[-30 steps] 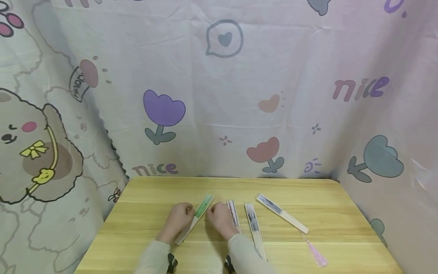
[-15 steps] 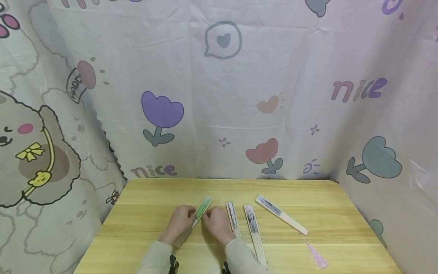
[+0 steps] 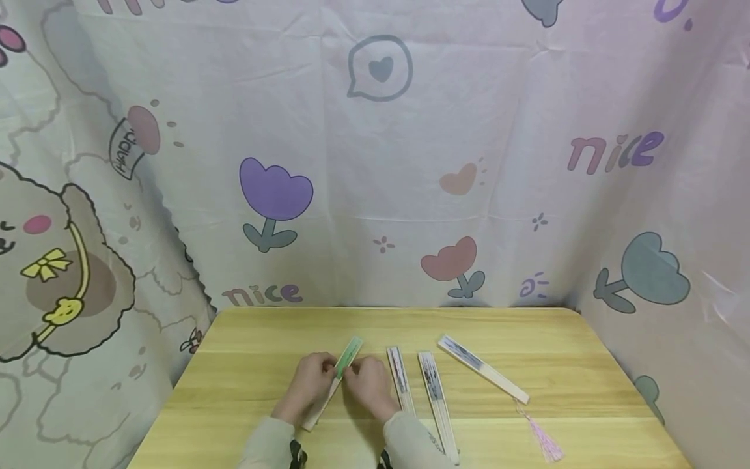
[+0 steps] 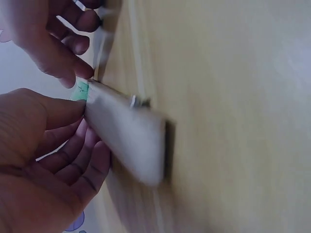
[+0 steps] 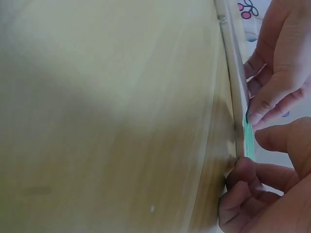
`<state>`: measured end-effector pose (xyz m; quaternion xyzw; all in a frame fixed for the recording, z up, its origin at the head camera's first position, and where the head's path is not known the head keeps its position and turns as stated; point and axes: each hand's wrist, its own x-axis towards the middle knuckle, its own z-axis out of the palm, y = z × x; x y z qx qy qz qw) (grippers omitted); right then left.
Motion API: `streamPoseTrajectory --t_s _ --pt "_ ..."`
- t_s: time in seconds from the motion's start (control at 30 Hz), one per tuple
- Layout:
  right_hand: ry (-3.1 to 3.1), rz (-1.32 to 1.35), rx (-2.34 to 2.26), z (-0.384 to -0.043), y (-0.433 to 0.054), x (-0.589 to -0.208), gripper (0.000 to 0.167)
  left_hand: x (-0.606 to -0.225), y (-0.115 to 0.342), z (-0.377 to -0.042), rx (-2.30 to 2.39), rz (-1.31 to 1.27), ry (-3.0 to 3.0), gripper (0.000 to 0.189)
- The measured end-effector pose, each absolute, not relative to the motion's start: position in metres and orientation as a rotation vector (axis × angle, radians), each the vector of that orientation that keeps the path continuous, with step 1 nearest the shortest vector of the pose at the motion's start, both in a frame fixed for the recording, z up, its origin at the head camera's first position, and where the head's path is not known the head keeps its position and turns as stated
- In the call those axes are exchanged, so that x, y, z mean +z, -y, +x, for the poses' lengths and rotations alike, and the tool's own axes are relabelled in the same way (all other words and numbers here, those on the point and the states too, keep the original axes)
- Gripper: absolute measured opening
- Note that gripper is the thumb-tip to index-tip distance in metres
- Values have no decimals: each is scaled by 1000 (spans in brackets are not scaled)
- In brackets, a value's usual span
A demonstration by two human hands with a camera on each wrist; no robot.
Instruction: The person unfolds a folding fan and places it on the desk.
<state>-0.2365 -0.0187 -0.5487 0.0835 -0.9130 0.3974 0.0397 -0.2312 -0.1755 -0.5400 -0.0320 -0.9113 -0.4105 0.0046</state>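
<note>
A folded hand fan (image 3: 349, 354) with a green upper part and pale sticks lies slantwise left of the table's middle. My left hand (image 3: 312, 381) pinches its left side near the green part, thumb on top. At the right edge, my right hand (image 3: 370, 384) has its curled fingers and thumb about the green section. In the left wrist view, the fan's pale end (image 4: 131, 136) is blurred and juts toward the camera, with a small metal rivet (image 4: 135, 101) at its side. The right wrist view shows the green strip (image 5: 249, 138) between both hands.
Two folded fans with dark-printed tops, one (image 3: 400, 374) nearer and one (image 3: 435, 397) farther right, lie beside my right forearm. A further folded fan (image 3: 480, 367) with a pink tassel (image 3: 545, 440) lies at the right. A patterned curtain (image 3: 381, 163) rises behind the wooden table (image 3: 263, 326).
My right hand has moved left, from beside the fan to its green part. My left hand keeps its pinch and has shifted slightly. The other fans stay in place.
</note>
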Motion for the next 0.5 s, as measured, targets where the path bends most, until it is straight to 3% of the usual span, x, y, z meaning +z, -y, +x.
streamPoseTrajectory --t_s 0.5 --pt "2621 234 1559 -242 26 -545 34 -528 175 -232 -1506 0 2636 17"
